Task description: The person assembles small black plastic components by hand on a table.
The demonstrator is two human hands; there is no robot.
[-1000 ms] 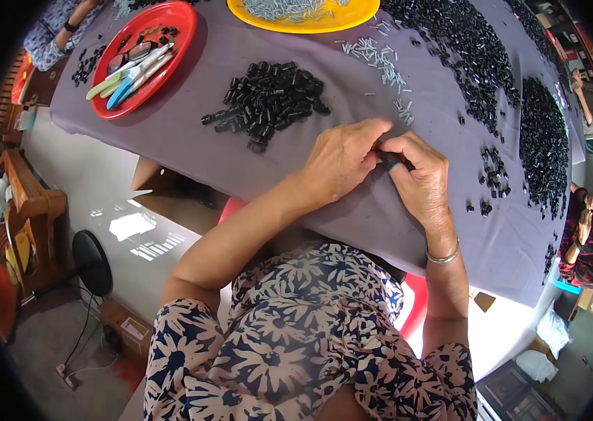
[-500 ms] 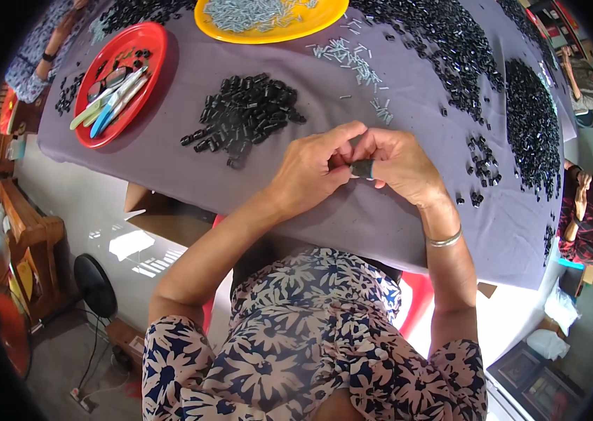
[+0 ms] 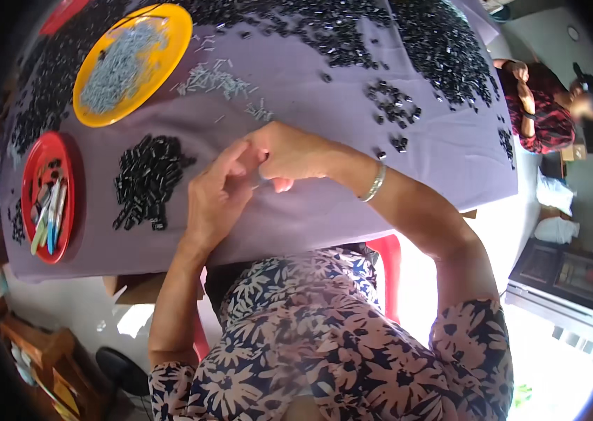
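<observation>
Above the near part of the cloth-covered table (image 3: 338,203), my two hands meet fingertip to fingertip. My left hand (image 3: 216,193) is closed, its thumb and fingers pinched against those of the other. Turned with its back upward, my right hand (image 3: 293,154) is closed too, and its fingers are mostly hidden. Whatever lies between them is too small and covered to make out. Left of my hands is a small heap of short black tube-like pieces (image 3: 148,181). Beyond them lie loose pale, thin pins (image 3: 216,81).
A yellow plate (image 3: 176,52) holds many more pins. On a red plate (image 3: 68,165) lie slim-handled tools. Large spreads of black pieces (image 3: 444,52) cover the far table. Another person (image 3: 545,105) is at the right, and a dark round stand (image 3: 124,368) stands on the floor.
The view has swung, so the table and plates appear shifted left and turned. My right hand has rolled over so its back faces up, hiding the dark wrap on its thumb.
</observation>
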